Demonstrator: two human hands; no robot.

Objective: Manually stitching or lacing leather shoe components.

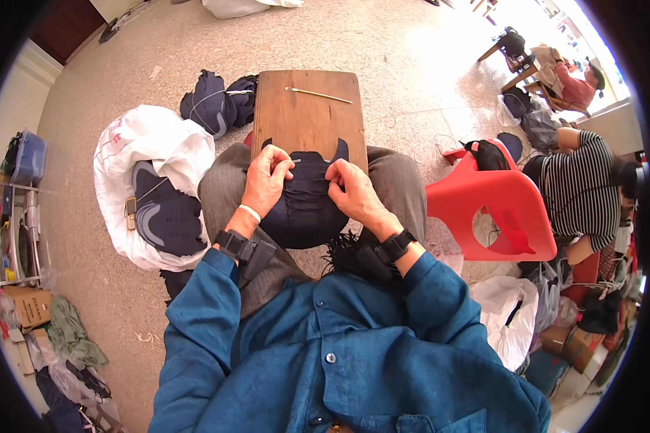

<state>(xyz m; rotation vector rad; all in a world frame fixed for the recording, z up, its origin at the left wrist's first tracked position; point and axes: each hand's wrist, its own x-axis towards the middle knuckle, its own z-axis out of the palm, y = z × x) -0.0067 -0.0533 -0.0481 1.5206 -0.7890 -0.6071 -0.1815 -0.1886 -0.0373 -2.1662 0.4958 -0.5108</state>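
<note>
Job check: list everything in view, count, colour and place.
Fabric piece: one, navy, centre.
Wooden bench: one, brown, upper centre.
Slim rod: one, pale, on bench.
Tied bundle: at least one, dark, left of bench.
Sack: one, white, left.
Stacked pieces: several, dark, in the sack.
Apparent phone: one, gold, on the sack.
Chair: one, red, right.
Bags: several, white or clear, right.
Cartons: several, brown, lower left and right.
Rack: one, pale, far left.
People: two, in stripes and red, right.
Shirt: one, blue, below.
Left hand: one, bare, pinching fabric piece.
Right hand: one, bare, likewise.
</note>
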